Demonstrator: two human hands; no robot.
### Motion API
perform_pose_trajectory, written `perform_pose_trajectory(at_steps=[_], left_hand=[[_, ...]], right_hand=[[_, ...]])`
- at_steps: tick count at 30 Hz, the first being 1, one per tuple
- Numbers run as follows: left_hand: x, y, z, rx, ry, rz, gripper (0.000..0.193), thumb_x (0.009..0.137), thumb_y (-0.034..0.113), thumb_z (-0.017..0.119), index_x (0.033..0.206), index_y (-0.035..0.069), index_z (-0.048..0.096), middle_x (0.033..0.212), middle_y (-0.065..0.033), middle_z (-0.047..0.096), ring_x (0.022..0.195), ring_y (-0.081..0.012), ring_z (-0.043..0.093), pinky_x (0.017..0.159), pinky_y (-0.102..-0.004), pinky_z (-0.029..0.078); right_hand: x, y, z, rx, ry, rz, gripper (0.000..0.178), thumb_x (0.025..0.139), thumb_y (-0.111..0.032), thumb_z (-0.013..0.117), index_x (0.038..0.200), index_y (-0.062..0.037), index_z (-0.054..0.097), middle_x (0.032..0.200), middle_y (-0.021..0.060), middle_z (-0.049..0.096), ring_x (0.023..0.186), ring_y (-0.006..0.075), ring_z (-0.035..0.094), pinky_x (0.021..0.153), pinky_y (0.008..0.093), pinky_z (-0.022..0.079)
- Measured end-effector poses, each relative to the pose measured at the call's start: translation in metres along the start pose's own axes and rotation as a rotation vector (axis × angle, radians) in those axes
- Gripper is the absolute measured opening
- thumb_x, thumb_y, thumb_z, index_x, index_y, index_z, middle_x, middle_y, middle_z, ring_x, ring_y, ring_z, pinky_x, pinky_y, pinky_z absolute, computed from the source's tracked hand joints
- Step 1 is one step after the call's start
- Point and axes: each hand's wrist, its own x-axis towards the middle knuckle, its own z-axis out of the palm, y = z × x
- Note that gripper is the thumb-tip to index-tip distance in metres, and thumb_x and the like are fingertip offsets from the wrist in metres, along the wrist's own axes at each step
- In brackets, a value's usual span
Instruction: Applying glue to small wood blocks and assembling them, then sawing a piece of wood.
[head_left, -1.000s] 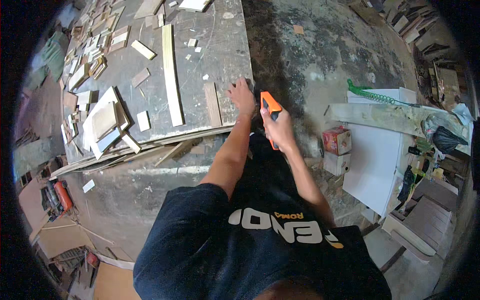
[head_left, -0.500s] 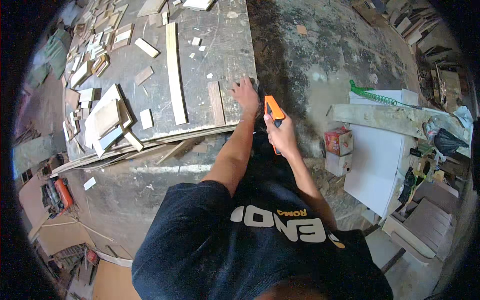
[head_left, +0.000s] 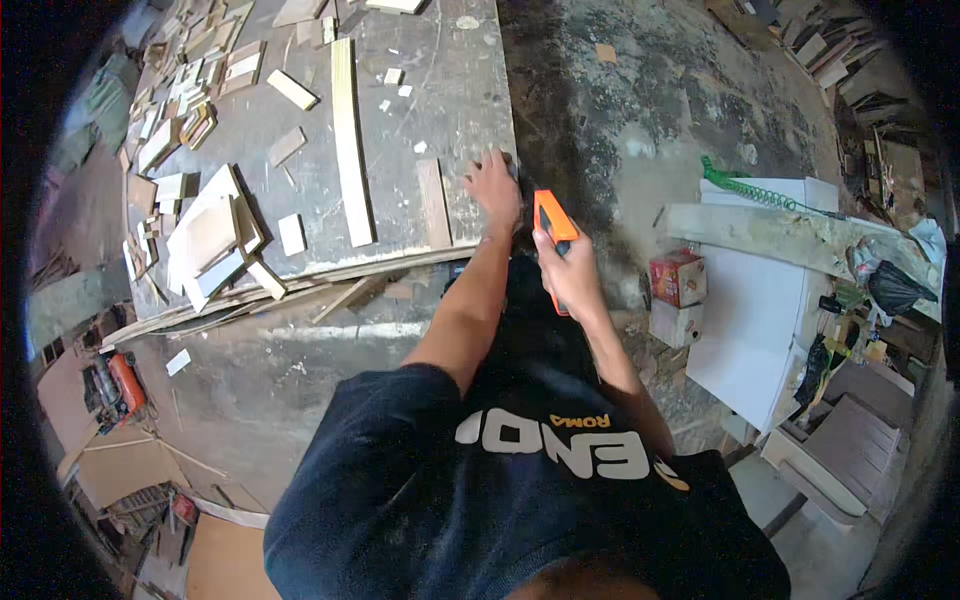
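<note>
My right hand (head_left: 572, 272) is wrapped around the orange handle of a handsaw (head_left: 552, 212), just off the right edge of the worktable. The saw's dark blade is hard to make out against the floor, and points away from me toward the table edge. My left hand (head_left: 493, 190) rests palm down on the table's right edge, fingers spread and slightly bent. Whether it presses on a small piece there cannot be told. A brown wooden strip (head_left: 434, 204) lies left of that hand, and a long pale strip (head_left: 352, 150) farther left.
Many wood offcuts (head_left: 210, 240) cover the left part of the worktable (head_left: 395, 190). At right are stacked boxes (head_left: 678, 280), a white panel (head_left: 745, 320), a plank (head_left: 755, 235) and a green coiled hose (head_left: 750, 188). An orange tool (head_left: 128, 385) lies at lower left.
My right hand has moved slightly toward me and to the right with the saw. My left hand stays at the table edge, nearly unmoved.
</note>
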Motion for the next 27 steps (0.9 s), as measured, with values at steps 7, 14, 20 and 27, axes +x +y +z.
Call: perform_pose_trajectory(at_steps=[7,14,20,27], left_hand=[[-0.001,0.000,-0.002,0.074,0.063,0.009,0.020,0.083,0.011,0.057,0.102,0.016,0.060,0.104,-0.0022,0.062,0.105,-0.0307,0.055,0.084,-0.0482,0.038],[0.000,-0.002,0.006,0.059,0.057,-0.004,0.022,0.084,0.011,0.056,0.105,0.015,0.060,0.105,-0.0025,0.061,0.102,-0.0309,0.054,0.084,-0.0473,0.038],[-0.001,0.003,0.007,0.098,0.020,-0.032,0.022,0.084,0.014,0.057,0.106,0.015,0.060,0.107,-0.0022,0.062,0.103,-0.0304,0.054,0.085,-0.0473,0.038],[-0.005,0.004,0.000,0.127,0.007,-0.030,0.024,0.082,0.015,0.061,0.106,0.014,0.061,0.101,-0.0032,0.063,0.102,-0.0307,0.054,0.085,-0.0490,0.038]], right_hand=[[-0.001,0.011,0.003,0.063,0.036,-0.001,0.029,0.092,-0.020,0.065,0.111,0.0008,0.059,0.087,0.0069,0.063,0.080,0.0177,0.060,0.076,0.0348,0.048],[0.004,-0.003,-0.009,0.211,-0.026,0.029,0.022,0.094,-0.024,0.064,0.094,-0.0039,0.055,0.061,-0.0013,0.049,0.042,0.0076,0.046,0.039,0.0273,0.037],[-0.003,0.018,0.002,0.005,0.048,-0.068,0.030,0.093,-0.024,0.065,0.107,0.0013,0.058,0.076,0.0045,0.060,0.064,0.0162,0.057,0.063,0.0327,0.048],[-0.029,-0.010,-0.010,0.141,0.009,0.059,0.023,0.094,-0.021,0.065,0.106,-0.0015,0.059,0.065,-0.0001,0.055,0.049,0.0085,0.048,0.047,0.0279,0.040]])
